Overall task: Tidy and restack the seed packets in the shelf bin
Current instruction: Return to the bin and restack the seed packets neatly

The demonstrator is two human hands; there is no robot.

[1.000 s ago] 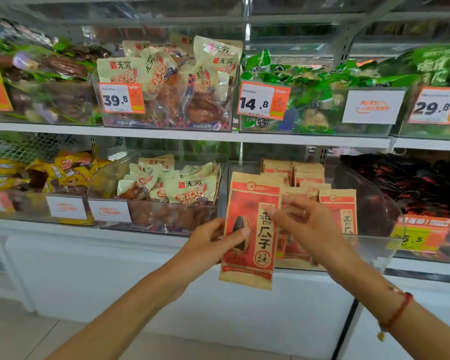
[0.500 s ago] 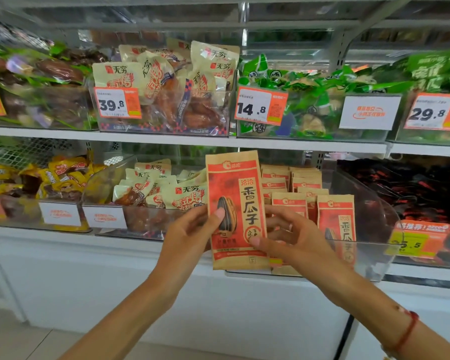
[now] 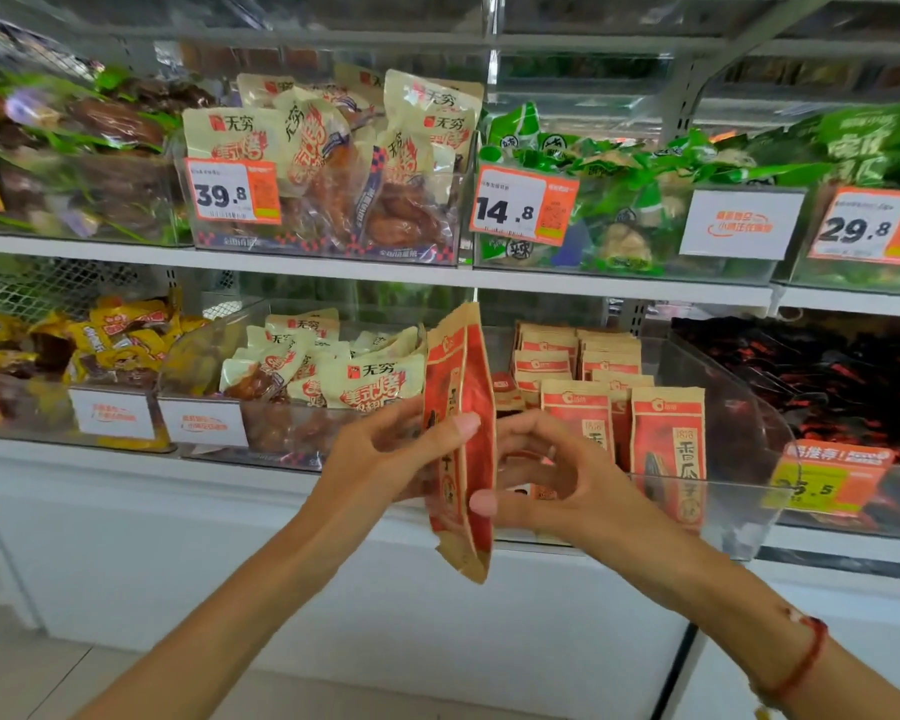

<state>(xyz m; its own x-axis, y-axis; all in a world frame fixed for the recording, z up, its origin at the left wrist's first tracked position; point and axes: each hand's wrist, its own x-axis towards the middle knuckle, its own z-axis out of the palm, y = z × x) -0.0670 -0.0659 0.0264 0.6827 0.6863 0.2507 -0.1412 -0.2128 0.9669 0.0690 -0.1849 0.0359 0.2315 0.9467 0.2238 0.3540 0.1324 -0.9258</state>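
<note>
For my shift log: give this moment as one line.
left hand: holds seed packet edge-on | right hand: pinches its lower edge | shelf bin: packets upright

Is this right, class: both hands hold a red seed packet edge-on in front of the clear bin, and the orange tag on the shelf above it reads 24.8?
Not quite. The head view shows the left hand and right hand holding the seed packet edge-on before the clear bin, but the orange tag above reads 14.8, not 24.8.
</note>
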